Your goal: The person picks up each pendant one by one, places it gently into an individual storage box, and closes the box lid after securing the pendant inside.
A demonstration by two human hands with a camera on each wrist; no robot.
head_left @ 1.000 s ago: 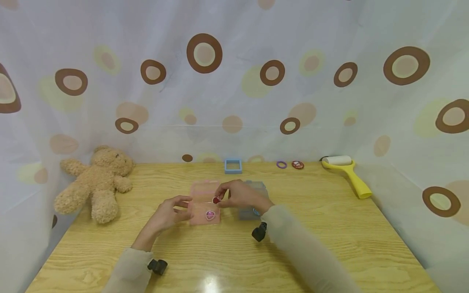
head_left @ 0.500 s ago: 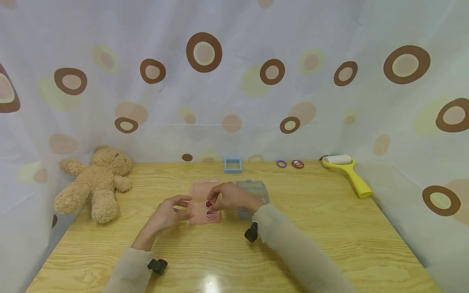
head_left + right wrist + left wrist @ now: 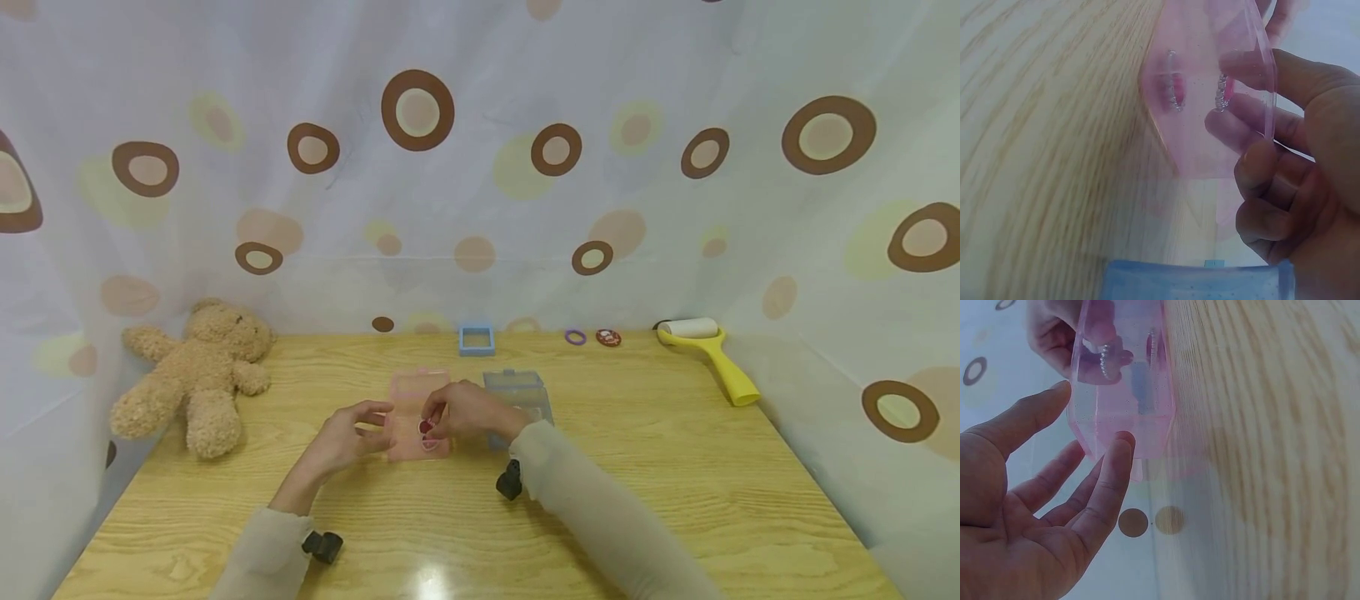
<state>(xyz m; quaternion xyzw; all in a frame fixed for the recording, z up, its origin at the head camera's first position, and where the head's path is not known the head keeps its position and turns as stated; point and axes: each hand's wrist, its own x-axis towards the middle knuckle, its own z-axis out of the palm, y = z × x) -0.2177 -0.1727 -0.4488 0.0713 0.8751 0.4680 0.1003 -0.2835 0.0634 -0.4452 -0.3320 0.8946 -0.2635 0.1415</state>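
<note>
My right hand (image 3: 468, 410) pinches a red gem piece (image 3: 425, 427) with a beaded white rim between thumb and finger, inside the open pink clear plastic box (image 3: 401, 450). In the right wrist view the held piece (image 3: 1222, 94) shows through the box wall, above the box bottom. A pink gem piece (image 3: 430, 445) with a similar rim lies in the box, partly covered by the fingers. My left hand (image 3: 343, 435) is at the box's left side, fingers spread and relaxed, fingertips touching or very near the wall; nothing is held in it.
An open blue-grey clear box (image 3: 517, 380) stands right of the pink one, partly behind my right wrist. Along the back lie a blue square frame (image 3: 477, 352), purple ring (image 3: 575, 337), red round badge (image 3: 608, 337) and yellow lint roller (image 3: 723, 367). A teddy bear (image 3: 202, 367) lies left.
My right hand has moved left and slightly down with the red gem piece, from the pink box's right edge to just by the pink piece. The left hand has stayed still.
</note>
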